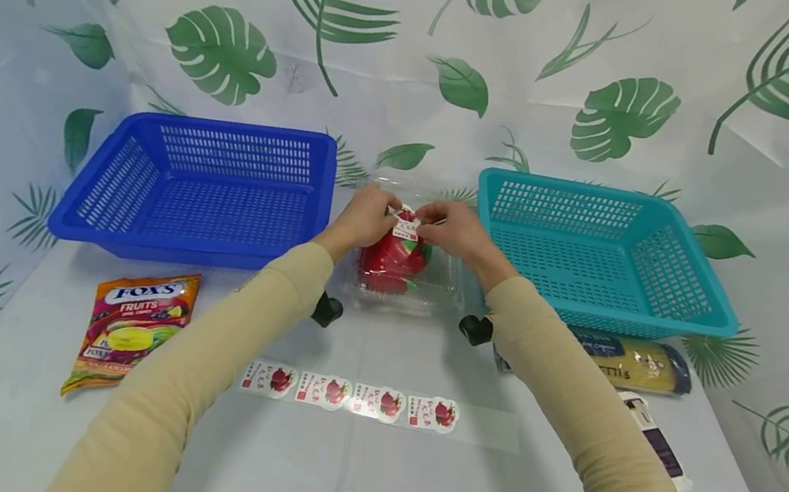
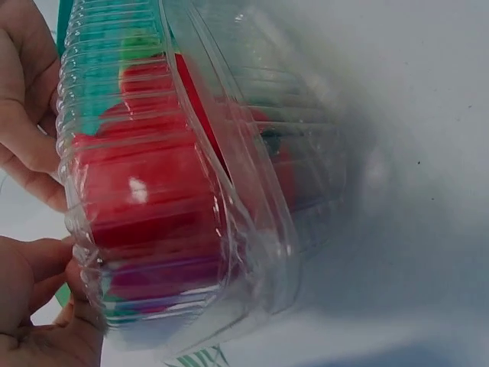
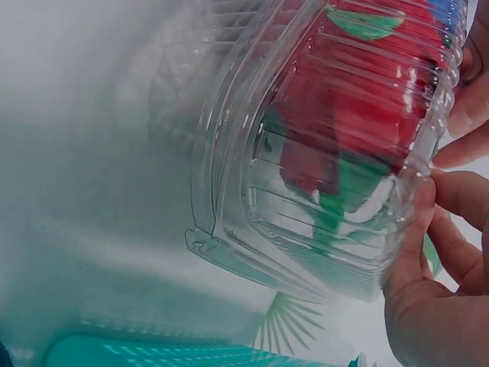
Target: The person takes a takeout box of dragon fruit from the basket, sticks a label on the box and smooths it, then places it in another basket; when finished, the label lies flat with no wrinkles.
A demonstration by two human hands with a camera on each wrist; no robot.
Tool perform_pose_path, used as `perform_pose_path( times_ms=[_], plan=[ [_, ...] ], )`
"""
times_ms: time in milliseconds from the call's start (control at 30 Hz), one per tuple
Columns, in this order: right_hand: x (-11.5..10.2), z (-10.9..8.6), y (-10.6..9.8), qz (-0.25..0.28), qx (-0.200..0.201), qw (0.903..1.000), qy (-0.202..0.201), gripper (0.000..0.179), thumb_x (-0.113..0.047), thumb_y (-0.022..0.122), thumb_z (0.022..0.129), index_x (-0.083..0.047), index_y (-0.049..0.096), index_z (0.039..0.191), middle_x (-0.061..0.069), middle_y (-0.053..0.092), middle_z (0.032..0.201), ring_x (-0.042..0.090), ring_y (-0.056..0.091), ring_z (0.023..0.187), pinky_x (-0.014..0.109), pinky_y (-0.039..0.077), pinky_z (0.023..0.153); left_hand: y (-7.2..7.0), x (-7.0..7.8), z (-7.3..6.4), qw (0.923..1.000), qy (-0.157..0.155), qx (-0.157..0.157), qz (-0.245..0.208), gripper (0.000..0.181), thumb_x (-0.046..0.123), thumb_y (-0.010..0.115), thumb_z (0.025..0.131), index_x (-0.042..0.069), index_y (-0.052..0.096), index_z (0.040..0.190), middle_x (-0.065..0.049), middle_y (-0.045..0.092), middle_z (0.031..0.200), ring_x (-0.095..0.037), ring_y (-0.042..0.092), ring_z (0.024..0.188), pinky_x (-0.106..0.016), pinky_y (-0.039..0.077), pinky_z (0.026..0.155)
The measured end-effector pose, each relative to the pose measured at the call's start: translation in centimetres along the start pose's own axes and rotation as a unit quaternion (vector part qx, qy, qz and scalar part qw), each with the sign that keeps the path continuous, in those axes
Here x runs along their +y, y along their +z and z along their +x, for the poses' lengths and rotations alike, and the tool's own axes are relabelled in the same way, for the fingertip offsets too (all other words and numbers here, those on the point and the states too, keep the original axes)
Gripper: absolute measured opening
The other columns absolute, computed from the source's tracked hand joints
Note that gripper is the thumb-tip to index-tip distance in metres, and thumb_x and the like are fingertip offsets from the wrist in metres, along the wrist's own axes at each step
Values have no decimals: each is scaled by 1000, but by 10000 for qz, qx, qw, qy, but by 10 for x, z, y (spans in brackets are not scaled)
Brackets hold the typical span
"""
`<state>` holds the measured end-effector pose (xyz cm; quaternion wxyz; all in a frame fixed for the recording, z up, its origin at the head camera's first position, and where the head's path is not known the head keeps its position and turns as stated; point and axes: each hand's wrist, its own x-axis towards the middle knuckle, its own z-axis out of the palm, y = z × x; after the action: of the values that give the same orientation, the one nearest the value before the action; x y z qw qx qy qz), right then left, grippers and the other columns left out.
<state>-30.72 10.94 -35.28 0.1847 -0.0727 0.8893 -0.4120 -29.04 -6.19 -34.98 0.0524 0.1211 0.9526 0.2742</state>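
A clear plastic clamshell box [image 1: 447, 274] stands between the two baskets, with red, green-tipped fruit-like pieces [image 1: 392, 261] inside. Over its lid is a white sticker [image 1: 406, 229] printed with a red fruit. My left hand [image 1: 366, 215] pinches the sticker's left side, fingers bent, while my right hand [image 1: 459, 230] pinches its right side. Both wrist views show the fingertips close against the lid's top; the sticker itself is hidden there. The box's ribbed wall [image 2: 153, 191] fills the left wrist view. A strip of similar stickers [image 1: 350, 397] lies nearer on the table.
A blue basket [image 1: 185, 250] stands left of the box and a teal basket [image 1: 604, 313] right of it. A Fox's candy bag [image 1: 134, 323] lies at left. At right are a spaghetti pack [image 1: 638, 366] and a white-and-dark packet [image 1: 661, 447], partly behind the right sleeve.
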Motion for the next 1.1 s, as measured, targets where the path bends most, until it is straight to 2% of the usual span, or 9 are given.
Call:
perform_pose_path(
  times_ms=[233, 500, 633, 767, 933, 1100],
  plan=[
    [0, 1, -1, -117, -70, 9998, -114, 40, -15, 64, 95, -6, 56, 133, 14, 54, 126, 30, 52, 113, 41, 49, 96, 1, 4, 0, 9997, -105, 130, 160, 31, 11, 52, 100, 4, 64, 128, -14, 60, 130, -31, 42, 132, -40, 32, 111],
    [-3, -2, 0, -318, -15, 9993, -205, 43, -19, 67, 93, -7, 57, 132, 12, 55, 128, 29, 53, 113, 41, 50, 94, 4, 7, 0, 9982, -412, 430, -80, 27, 9, 53, 99, 4, 67, 122, -16, 57, 130, -28, 48, 125, -38, 38, 106],
    [-2, -2, 0, -292, -12, 9995, -147, 39, -16, 66, 93, -6, 59, 130, 13, 55, 127, 29, 52, 113, 41, 50, 95, 5, 8, 0, 9976, -503, 460, -150, 26, 10, 55, 99, 4, 67, 121, -16, 57, 130, -28, 49, 125, -38, 39, 105],
    [-2, -1, 0, -213, -11, 9997, -111, 36, -13, 65, 94, -5, 59, 129, 13, 55, 126, 29, 52, 113, 40, 50, 95, 2, 7, 2, 9985, -407, 294, -200, 27, 9, 55, 99, 3, 66, 122, -15, 58, 129, -27, 51, 121, -37, 42, 103],
    [0, -3, -2, -180, -12, 9997, -169, 36, -15, 66, 94, -6, 59, 128, 13, 55, 124, 29, 52, 112, 41, 50, 94, -4, 3, 2, 9986, -267, -122, -448, 30, 9, 56, 98, 1, 63, 127, -15, 62, 123, -26, 57, 109, -34, 50, 92],
    [3, -3, -3, -235, -81, 9993, -294, 39, -19, 67, 93, -6, 59, 128, 13, 55, 124, 29, 52, 113, 42, 50, 93, -6, -2, 1, 9977, -58, -362, -577, 30, 9, 59, 97, 2, 64, 126, -16, 63, 117, -26, 57, 103, -34, 51, 87]
  ],
)
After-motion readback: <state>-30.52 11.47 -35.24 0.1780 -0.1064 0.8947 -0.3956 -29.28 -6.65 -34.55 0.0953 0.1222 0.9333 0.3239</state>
